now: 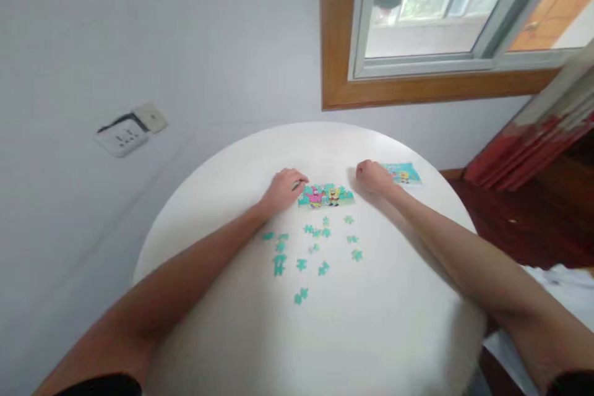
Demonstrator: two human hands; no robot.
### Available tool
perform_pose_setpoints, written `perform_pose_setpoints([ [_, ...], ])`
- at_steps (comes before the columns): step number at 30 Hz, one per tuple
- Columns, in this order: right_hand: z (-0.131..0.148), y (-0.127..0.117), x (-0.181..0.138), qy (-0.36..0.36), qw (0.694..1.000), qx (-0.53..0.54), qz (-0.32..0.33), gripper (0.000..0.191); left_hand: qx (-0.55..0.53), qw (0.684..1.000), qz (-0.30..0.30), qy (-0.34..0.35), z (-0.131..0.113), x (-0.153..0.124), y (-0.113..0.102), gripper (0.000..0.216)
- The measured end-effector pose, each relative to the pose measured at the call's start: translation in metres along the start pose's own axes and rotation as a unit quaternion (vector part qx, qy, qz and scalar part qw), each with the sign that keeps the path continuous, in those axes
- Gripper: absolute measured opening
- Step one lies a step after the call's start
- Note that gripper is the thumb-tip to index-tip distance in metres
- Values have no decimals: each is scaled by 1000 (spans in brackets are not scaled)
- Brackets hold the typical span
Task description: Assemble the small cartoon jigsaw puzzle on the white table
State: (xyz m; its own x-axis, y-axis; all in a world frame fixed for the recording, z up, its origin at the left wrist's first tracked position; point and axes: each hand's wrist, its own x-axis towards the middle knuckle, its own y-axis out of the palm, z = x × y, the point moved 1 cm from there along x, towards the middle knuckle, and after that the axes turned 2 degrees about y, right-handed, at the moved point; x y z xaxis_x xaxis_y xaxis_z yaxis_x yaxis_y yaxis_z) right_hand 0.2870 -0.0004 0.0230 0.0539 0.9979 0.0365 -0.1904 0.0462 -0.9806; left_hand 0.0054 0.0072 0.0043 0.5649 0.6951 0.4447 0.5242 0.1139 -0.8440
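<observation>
A partly built cartoon jigsaw puzzle lies on the round white table. My left hand rests at its left edge, fingers curled around a small green piece. My right hand sits at the puzzle's right edge, fingers curled into a loose fist; what it holds, if anything, is hidden. Several loose green puzzle pieces, face down, are scattered just in front of the puzzle, between my forearms. A reference picture card lies behind my right hand.
A white wall with a power socket stands behind the table on the left. A wood-framed window is at the upper right. A red and white curtain and dark wooden floor lie to the right of the table.
</observation>
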Motion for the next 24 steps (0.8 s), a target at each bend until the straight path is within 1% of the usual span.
perform_pose_setpoints([
  [9, -1, -2, 0, 23, 999, 31, 14, 30, -9, 1000, -2, -3, -1, 0, 0, 21],
  [18, -8, -7, 5, 1, 997, 65, 29, 28, -5, 1000, 6, -15, 0, -1, 1, 21],
  [24, -8, -9, 6, -8, 997, 74, 18, 29, -5, 1000, 4, -14, -3, -1, 0, 21],
])
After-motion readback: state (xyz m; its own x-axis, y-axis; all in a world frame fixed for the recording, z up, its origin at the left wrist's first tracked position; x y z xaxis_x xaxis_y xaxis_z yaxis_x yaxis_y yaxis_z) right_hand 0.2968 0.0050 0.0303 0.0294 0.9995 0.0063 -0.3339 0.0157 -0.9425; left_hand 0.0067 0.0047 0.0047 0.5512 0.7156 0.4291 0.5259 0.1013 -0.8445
